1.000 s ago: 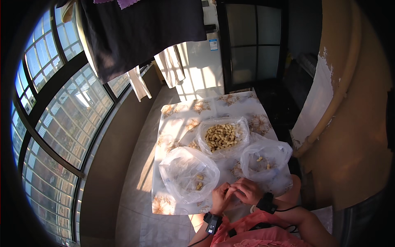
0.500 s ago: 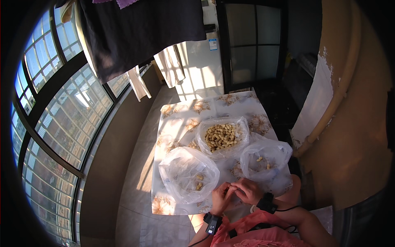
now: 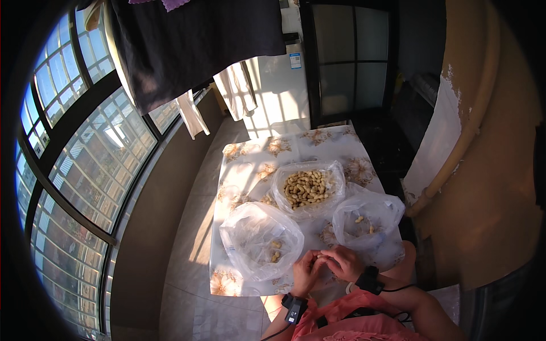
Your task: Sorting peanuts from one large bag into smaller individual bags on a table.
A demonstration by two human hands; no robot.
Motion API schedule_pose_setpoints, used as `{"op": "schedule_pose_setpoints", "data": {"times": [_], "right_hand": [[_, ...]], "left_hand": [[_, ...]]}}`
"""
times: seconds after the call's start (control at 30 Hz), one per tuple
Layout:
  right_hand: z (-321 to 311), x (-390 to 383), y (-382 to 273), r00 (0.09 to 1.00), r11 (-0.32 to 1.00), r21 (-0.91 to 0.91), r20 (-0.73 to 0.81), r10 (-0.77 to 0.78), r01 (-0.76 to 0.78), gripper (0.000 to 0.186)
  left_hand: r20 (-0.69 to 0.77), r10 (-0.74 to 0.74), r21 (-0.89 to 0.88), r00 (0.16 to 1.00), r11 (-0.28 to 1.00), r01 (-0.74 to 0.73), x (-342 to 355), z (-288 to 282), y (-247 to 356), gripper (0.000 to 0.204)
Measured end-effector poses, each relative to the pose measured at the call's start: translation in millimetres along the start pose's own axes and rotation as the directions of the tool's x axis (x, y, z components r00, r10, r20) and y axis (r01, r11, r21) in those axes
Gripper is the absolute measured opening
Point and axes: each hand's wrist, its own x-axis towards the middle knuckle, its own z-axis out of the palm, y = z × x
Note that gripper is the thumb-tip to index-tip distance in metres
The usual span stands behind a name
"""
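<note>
My left hand [image 3: 306, 269] and my right hand [image 3: 344, 262] meet at the near edge of the table, fingers pinched together. Between their fingertips is a small pale piece that looks like a peanut; the fingers mostly hide it. Beyond them, a clear plastic bag [image 3: 336, 206] lies spread around a heap of unshelled peanuts [image 3: 306, 187]. Close to my left hand sits a second open plastic bag [image 3: 239, 241] with a few peanut pieces [image 3: 276, 252] in it. A third plastic bag [image 3: 392, 213], just beyond my right hand, holds a few peanut pieces [image 3: 360, 219] too.
A flowered cloth [image 3: 239, 170] covers the table. Dark clothing [image 3: 199, 51] hangs above on the left, before a barred window [image 3: 96, 165]. A pale appliance [image 3: 278, 96] and a dark-framed glass door [image 3: 352, 62] stand behind. Along the right wall runs a pipe [image 3: 460, 142].
My fingers have shifted very slightly while still pinched together. The bags and peanuts stay where they were.
</note>
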Motion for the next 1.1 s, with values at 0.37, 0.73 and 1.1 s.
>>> {"op": "schedule_pose_setpoints", "data": {"times": [0.37,0.73,1.1], "right_hand": [[0.9,-2.6,2.6,1.0,1.0,0.006,0.009,0.027,-0.027,0.026],[1.4,-1.1,0.6,0.998,0.998,0.038,-0.032,0.045,-0.043,0.026],[-0.8,-4.9,2.1,0.997,0.997,0.008,0.016,0.072,-0.072,0.025]], "left_hand": [[-0.039,0.005,-0.018,0.999,1.0,-0.006,-0.7,0.6,3.4,0.025],[0.008,-0.055,0.051,0.998,0.997,0.055,-2.6,-3.3,6.7,0.032],[-0.02,-0.008,0.049,1.0,0.999,0.009,-1.0,-3.2,8.2,0.021]]}}
